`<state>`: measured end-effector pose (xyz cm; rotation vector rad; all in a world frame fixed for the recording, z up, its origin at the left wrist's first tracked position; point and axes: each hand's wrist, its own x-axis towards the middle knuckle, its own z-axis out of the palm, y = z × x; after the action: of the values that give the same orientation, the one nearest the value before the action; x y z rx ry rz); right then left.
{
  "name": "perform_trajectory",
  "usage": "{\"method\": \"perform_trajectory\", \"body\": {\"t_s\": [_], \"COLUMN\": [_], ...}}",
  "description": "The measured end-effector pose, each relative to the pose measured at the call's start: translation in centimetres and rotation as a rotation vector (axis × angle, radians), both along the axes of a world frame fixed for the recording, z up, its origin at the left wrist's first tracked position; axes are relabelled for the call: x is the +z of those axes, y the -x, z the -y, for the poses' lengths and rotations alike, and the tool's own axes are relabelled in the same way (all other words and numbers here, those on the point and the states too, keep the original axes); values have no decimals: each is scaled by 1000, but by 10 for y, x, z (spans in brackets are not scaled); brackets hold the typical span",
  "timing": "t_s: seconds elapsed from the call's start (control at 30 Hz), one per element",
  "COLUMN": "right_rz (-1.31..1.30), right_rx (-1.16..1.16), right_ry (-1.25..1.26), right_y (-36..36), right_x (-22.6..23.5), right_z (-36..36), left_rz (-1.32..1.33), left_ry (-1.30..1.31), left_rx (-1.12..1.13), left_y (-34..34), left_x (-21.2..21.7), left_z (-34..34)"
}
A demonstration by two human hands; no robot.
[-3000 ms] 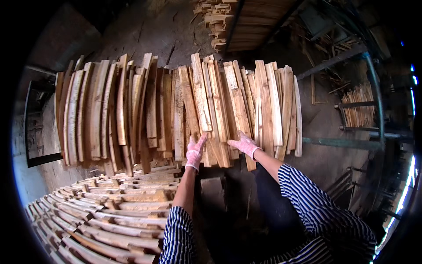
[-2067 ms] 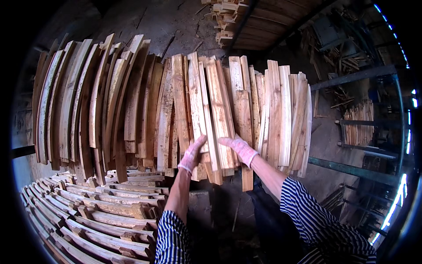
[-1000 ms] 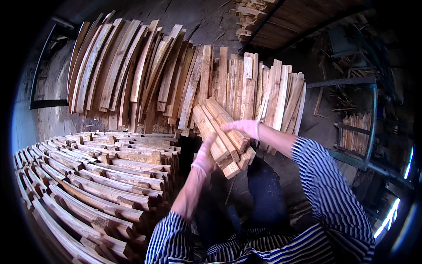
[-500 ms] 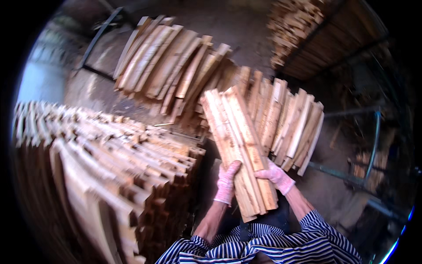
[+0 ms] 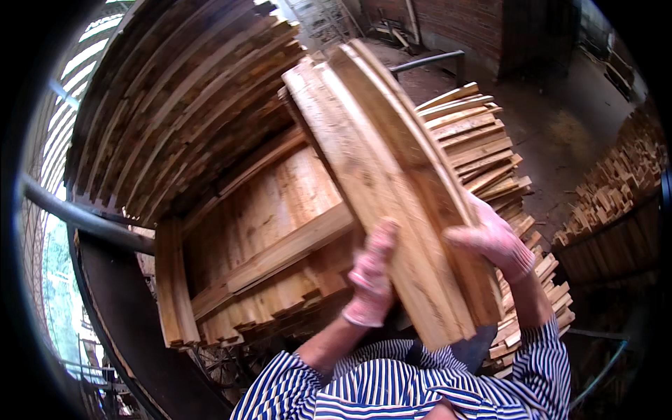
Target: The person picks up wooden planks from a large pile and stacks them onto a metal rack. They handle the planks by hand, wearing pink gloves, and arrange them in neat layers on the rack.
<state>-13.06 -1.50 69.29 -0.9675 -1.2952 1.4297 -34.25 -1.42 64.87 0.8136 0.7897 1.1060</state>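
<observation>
A bundle of long wooden slats (image 5: 385,189) is held up in front of my body, tilted with its far end to the left. My left hand (image 5: 373,276), in a pink-white knit glove, grips the bundle's left edge near its lower end, thumb on top. On the right edge my right hand (image 5: 495,241), gloved alike, is closed round the slats with its thumb across them. The fingers under the wood are hidden. Just left of the bundle lies a stack of slats (image 5: 273,210) with a flat top and crosswise pieces along its borders.
A tall stack of slats (image 5: 189,98) rises at the far left. Behind my right arm runs a row of loose slats (image 5: 476,143). More wood pieces (image 5: 619,178) are piled at the far right. A metal pipe (image 5: 84,213) crosses at left; a brick wall (image 5: 448,31) stands behind.
My view has swung left, from the rows of slats on the floor to the stacks. Both hands still hold the bundle, which now appears higher and closer.
</observation>
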Motion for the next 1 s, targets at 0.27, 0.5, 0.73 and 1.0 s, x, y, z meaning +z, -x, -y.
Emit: {"method": "perform_trajectory", "body": {"t_s": [0.27, 0.5, 0.73, 1.0], "right_rz": [196, 134, 339, 585], "right_rx": [15, -279, -534, -977], "right_ry": [-310, -741, 206, 1283], "right_y": [217, 240, 42, -124], "right_x": [-26, -55, -230, -513], "right_z": [-114, -39, 65, 192], "left_rz": [-171, -1486, -554, -716], "left_ry": [242, -433, -465, 422], "left_rx": [141, 198, -321, -773], "left_y": [201, 312, 0, -118], "left_x": [87, 59, 37, -276], "left_z": [-87, -97, 18, 38]}}
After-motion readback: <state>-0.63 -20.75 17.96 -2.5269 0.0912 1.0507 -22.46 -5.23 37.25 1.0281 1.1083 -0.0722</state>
